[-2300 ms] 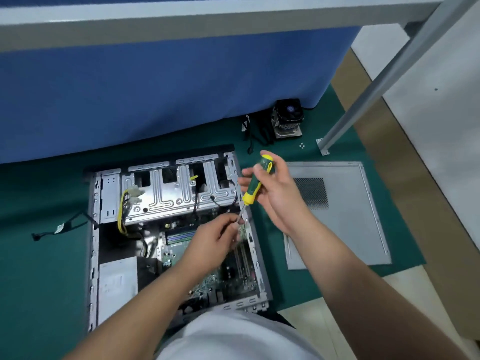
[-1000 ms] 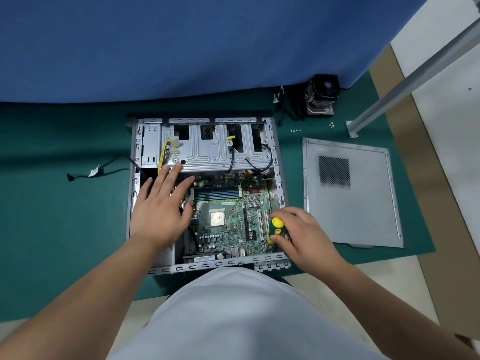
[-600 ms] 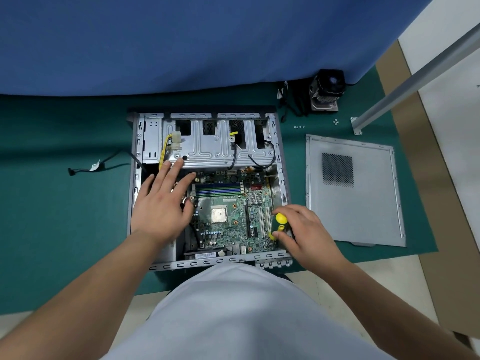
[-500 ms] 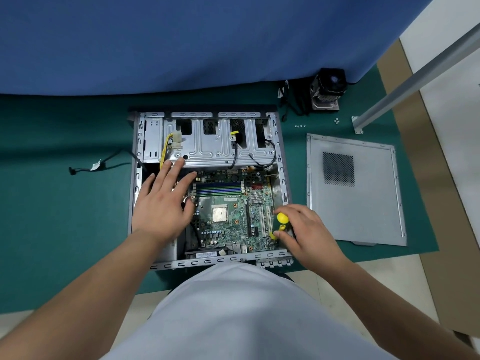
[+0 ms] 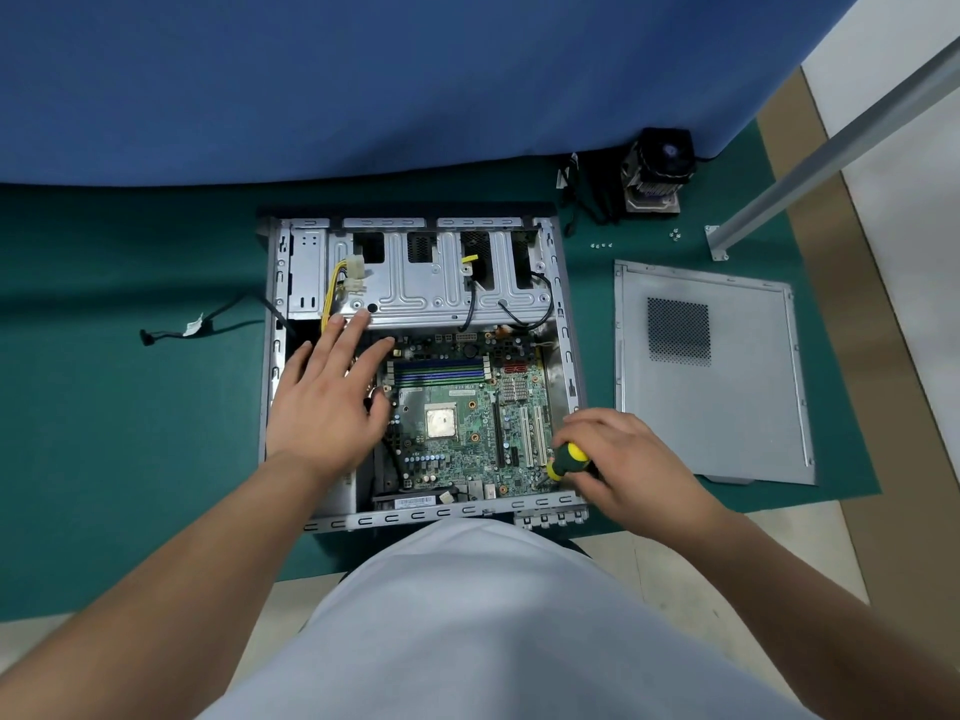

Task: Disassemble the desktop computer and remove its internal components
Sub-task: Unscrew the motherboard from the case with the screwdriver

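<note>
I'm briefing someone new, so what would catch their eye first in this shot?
The opened computer case in the middle, its green circuit board bare. The right hand grips a yellow screwdriver at the board's right edge; the left hand lies flat inside. A grey side panel lies right of it.

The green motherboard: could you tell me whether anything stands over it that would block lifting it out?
Only the hands: the left hand lies flat over the green motherboard's left edge, and the right hand holds the yellow-and-green screwdriver at its right edge.
</note>
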`<state>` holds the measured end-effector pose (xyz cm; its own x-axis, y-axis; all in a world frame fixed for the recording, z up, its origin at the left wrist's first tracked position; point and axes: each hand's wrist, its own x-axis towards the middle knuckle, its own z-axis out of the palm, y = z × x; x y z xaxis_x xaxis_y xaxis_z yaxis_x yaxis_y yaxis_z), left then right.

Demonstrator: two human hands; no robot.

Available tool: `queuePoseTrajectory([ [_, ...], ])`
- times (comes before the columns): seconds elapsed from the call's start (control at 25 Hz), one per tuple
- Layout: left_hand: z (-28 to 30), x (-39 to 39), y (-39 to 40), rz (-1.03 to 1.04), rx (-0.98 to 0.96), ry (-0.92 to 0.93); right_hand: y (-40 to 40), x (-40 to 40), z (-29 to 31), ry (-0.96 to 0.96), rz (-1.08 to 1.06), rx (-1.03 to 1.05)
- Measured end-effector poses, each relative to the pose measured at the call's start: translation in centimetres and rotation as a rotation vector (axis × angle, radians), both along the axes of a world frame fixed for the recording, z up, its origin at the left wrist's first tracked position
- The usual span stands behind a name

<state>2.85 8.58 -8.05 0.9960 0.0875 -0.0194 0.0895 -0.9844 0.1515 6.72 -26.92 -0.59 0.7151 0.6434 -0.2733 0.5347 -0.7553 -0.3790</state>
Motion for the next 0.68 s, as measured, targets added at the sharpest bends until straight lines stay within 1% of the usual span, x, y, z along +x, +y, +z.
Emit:
queuePoseTrajectory([
  [0.12, 0.1, 0.0, 0.0, 0.001, -0.008, -0.002, 0.4, 0.4, 0.7, -0.019, 0.116, -0.093],
  [0.2, 0.1, 0.0, 0.0, 0.002, -0.011, 0.000, 0.7, 0.7, 1.2, -0.110, 0.134, -0.147],
  [0.28, 0.1, 0.0, -0.1, 0.002, -0.007, 0.006, 1.1, 0.6, 1.7, -0.186, 0.138, -0.244],
  [0.36, 0.1, 0.0, 0.0, 0.004, -0.008, 0.006, 1.7, 0.1, 2.2, -0.170, 0.210, -0.327],
  [0.4, 0.1, 0.0, 0.0, 0.003, -0.007, 0.007, 1.9, -0.1, 2.3, -0.147, 0.237, -0.333],
  [0.48, 0.1, 0.0, 0.0, 0.004, -0.002, 0.008, 2.0, -0.3, 2.5, -0.101, 0.238, -0.341],
  [0.6, 0.2, -0.1, -0.1, 0.009, -0.009, 0.010, 2.1, -0.6, 2.7, -0.125, 0.158, -0.388],
  [0.68, 0.3, -0.1, -0.1, 0.011, -0.011, 0.012, 2.2, -0.8, 2.5, -0.101, 0.197, -0.400],
])
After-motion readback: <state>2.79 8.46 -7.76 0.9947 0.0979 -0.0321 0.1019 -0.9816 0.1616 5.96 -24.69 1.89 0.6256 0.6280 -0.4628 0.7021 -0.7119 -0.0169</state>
